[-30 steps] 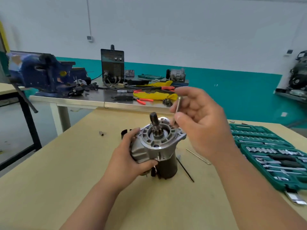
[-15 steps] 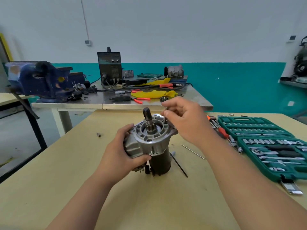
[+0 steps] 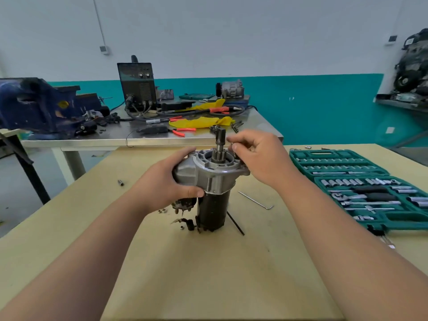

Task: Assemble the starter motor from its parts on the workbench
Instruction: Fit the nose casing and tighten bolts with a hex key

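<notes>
While left hand (image 3: 166, 181) grips motor (image 3: 215, 177), right hand (image 3: 261, 158) (bolt (image 3: 231, 142))

No text is legible (the yellow mark (image 3: 63, 103) on the blue vise (image 3: 34, 105), well left of the left hand (image 3: 166, 184), is blurred).

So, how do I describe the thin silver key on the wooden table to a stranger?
Start at the wooden table, then look between the upright starter motor and the green socket set. The silver key lies flat there; unlike the straight black rod, its right end is bent.
</notes>
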Tool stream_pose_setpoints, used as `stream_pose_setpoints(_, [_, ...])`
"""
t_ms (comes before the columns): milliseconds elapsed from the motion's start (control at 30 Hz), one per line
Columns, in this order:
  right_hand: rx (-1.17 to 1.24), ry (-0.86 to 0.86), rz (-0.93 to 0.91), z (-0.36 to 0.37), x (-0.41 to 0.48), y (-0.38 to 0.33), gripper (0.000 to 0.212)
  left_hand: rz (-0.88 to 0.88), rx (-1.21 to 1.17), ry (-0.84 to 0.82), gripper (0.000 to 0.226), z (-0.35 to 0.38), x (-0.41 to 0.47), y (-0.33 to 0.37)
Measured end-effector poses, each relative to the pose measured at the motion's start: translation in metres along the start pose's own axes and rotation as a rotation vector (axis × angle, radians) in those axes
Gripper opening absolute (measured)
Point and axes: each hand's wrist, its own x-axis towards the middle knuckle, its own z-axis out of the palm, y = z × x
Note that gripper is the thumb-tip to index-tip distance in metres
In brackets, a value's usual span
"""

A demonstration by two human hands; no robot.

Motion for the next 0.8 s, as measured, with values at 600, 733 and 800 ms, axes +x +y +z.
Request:
stream_pose_setpoints(600, [-0.046,0.016,-0.079,0.004,-0.027,-0.014,0.019,-0.138,-0.114,0.167,0.02,0.029,0.015,0.044])
stream_pose_setpoints(733, [-0.073,-0.045,-0.096,-0.001,-0.033,-0.014,0.023,-0.131,-0.175,0.115,0.024,0.024,0.018,0.037])
stream_pose_setpoints(800, [-0.078,-0.089,-0.125,0.0,-0.035,-0.016,0.025,-0.146,-0.207,0.097,0.015,0.018,0.019,0.034])
